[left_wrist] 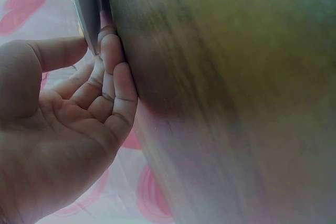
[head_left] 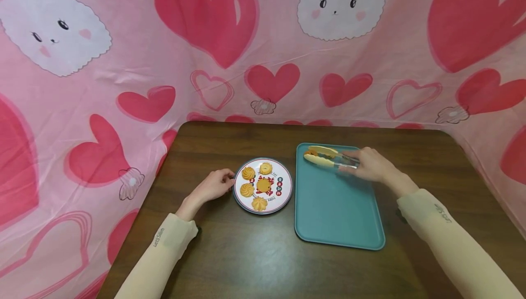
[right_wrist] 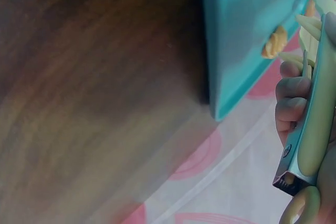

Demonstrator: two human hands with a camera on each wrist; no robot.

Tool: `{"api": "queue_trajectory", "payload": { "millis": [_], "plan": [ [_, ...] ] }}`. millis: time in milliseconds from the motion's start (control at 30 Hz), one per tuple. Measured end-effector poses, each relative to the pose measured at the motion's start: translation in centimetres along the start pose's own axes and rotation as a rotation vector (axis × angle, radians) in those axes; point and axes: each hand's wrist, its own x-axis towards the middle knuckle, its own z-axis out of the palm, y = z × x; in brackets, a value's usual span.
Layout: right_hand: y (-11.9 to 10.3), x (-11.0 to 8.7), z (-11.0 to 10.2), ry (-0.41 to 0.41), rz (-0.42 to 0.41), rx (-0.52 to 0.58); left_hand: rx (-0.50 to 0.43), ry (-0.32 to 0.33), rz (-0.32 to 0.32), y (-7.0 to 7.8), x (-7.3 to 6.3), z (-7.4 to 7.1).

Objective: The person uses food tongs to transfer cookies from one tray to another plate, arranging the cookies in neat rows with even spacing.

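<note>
My left hand pinches the left rim of a round white plate, thumb on top of the edge and fingers low against the table in the left wrist view. Several golden cookies lie on the plate, which has red and blue print. Over the far end of a teal tray, my right hand grips cream-and-metal tongs. A browned cookie sits between the tong tips. In the right wrist view another cookie rests on the tray, close beside the tongs.
A dark wooden table carries the plate and the tray, with the plate just left of the tray. Pink heart-patterned cloth hangs behind and along the sides of the table.
</note>
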Motion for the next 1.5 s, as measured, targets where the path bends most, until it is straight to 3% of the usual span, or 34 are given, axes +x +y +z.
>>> {"api": "queue_trajectory", "payload": {
  "millis": [400, 933, 1500],
  "plan": [
    [-2.4, 0.7, -0.8, 0.026, -0.079, 0.002, 0.004, 0.004, -0.01, 0.2, -0.2, -0.1],
    [-5.5, 1.7, 0.8, 0.036, -0.251, -0.027, 0.007, 0.009, 0.0, 0.3, -0.1, -0.2],
    [-7.3, 2.2, 2.5, -0.033, -0.317, -0.019, 0.002, 0.002, -0.003, 0.1, 0.0, -0.1]
  ]
}}
